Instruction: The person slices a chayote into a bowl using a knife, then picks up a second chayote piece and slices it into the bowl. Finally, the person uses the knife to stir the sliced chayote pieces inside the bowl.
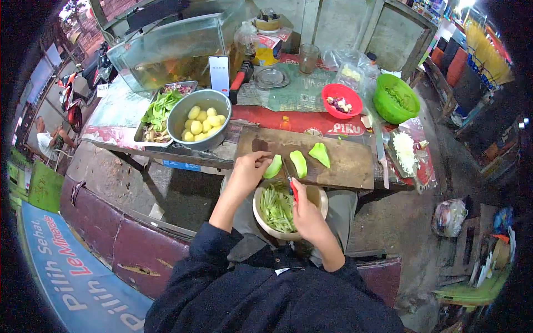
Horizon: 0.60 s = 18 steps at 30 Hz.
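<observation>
On the wooden cutting board (350, 164), my left hand (250, 171) has its fingers curled against a pale green piece of chayote (272, 167), pressing it down. My right hand (309, 215) grips the red handle of a knife (294, 190), whose blade lies beside that piece. Two more chayote pieces rest to the right, a curved one (298, 164) and a pointed one (319, 155). Below the board's near edge, between my legs, a cream bowl (320, 206) holds thin green strips (276, 208).
A metal pot (176, 130) of peeled potatoes and a tray of leafy greens (161, 108) stand left. Behind are a propped phone (219, 74) and glass tank (166, 61). Right are a red bowl (342, 114), green basket (395, 114), another knife (382, 150) and white shreds (404, 152).
</observation>
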Each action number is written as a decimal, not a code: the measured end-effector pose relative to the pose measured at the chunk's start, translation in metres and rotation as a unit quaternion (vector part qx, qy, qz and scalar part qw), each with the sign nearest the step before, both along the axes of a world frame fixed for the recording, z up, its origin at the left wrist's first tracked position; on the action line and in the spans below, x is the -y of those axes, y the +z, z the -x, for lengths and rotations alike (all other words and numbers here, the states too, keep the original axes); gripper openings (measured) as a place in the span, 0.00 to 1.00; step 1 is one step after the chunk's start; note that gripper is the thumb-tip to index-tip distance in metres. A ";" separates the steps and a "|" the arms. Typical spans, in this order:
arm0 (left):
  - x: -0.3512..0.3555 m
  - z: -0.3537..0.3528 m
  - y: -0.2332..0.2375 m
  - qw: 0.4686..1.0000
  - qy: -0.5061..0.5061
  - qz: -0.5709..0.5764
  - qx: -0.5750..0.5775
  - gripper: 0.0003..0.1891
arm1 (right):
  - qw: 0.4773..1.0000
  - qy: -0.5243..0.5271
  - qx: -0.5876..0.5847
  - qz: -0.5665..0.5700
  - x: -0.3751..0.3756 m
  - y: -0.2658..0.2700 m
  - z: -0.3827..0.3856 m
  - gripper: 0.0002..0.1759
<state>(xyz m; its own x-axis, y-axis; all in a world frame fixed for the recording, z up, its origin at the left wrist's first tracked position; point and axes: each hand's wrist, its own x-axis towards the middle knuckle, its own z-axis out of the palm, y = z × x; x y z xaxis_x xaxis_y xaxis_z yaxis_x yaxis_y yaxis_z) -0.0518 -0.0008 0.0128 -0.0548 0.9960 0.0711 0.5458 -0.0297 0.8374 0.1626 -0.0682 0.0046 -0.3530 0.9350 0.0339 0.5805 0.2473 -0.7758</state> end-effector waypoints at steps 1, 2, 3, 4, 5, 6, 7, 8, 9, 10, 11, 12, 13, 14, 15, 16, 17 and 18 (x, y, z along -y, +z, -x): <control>0.005 -0.002 -0.003 0.999 -0.004 -0.010 0.031 0.19 | 1.000 0.001 0.004 -0.016 0.000 -0.003 0.002 0.36; 0.009 -0.004 -0.005 0.998 -0.008 -0.021 0.063 0.19 | 1.000 0.004 0.005 -0.013 -0.001 -0.002 0.001 0.36; 0.014 -0.007 0.001 0.996 0.000 0.011 0.085 0.21 | 0.998 0.005 0.032 0.048 -0.002 0.011 0.002 0.36; 0.018 -0.007 -0.002 0.996 0.000 0.012 0.086 0.21 | 0.992 0.005 0.059 0.108 -0.003 0.018 0.003 0.36; 0.023 -0.007 -0.007 0.996 -0.022 -0.022 0.086 0.22 | 0.992 0.005 0.060 0.110 -0.002 0.014 0.002 0.36; 0.025 -0.007 -0.008 0.994 -0.044 -0.055 0.087 0.23 | 0.997 0.009 0.053 0.058 -0.002 0.008 0.000 0.36; 0.026 -0.006 -0.009 0.994 -0.044 -0.054 0.089 0.23 | 0.999 0.012 0.046 0.007 -0.001 0.004 -0.002 0.36; 0.028 -0.005 -0.009 0.995 -0.056 -0.082 0.033 0.23 | 0.999 0.012 0.048 0.008 0.000 0.002 -0.003 0.36; 0.030 -0.005 -0.009 0.991 -0.068 -0.109 -0.023 0.24 | 0.999 0.014 0.046 0.013 0.000 0.004 -0.003 0.36; 0.031 -0.004 -0.011 0.992 -0.068 -0.108 -0.022 0.24 | 0.999 0.016 0.043 0.018 0.001 0.005 -0.003 0.36; 0.031 -0.003 -0.016 0.987 -0.069 -0.135 -0.051 0.23 | 0.999 0.015 0.044 0.019 0.001 0.006 -0.003 0.36; 0.031 -0.003 -0.018 0.981 -0.070 -0.163 -0.080 0.22 | 0.999 0.012 0.041 0.032 0.000 0.007 -0.003 0.35; 0.030 -0.004 -0.020 0.981 -0.071 -0.163 -0.080 0.22 | 0.998 0.008 0.036 0.044 0.000 0.008 -0.003 0.35; 0.030 -0.004 -0.021 0.983 -0.065 -0.156 -0.073 0.21 | 0.998 0.008 0.036 0.044 -0.001 0.009 -0.003 0.35; 0.031 -0.004 -0.023 0.985 -0.058 -0.149 -0.067 0.20 | 0.999 0.009 0.026 0.030 -0.002 0.010 -0.003 0.34; 0.029 -0.005 -0.025 0.985 -0.058 -0.149 -0.068 0.20 | 1.000 0.010 0.016 0.015 -0.003 0.010 -0.003 0.34; 0.027 -0.008 -0.027 0.984 -0.044 -0.159 -0.061 0.20 | 1.000 0.012 0.016 0.015 -0.005 0.011 -0.002 0.34; 0.026 -0.009 -0.030 0.983 -0.030 -0.171 -0.053 0.19 | 0.999 0.010 0.025 0.018 -0.007 0.012 -0.002 0.33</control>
<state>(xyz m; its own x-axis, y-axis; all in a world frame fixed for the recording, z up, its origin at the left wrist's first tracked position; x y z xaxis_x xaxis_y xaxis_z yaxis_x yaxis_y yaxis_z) -0.0430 -0.0271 -0.0170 0.0292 0.9142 0.4042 0.6183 -0.3343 0.7113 0.1649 -0.0612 0.0164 -0.3721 0.9280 -0.0187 0.6140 0.2310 -0.7547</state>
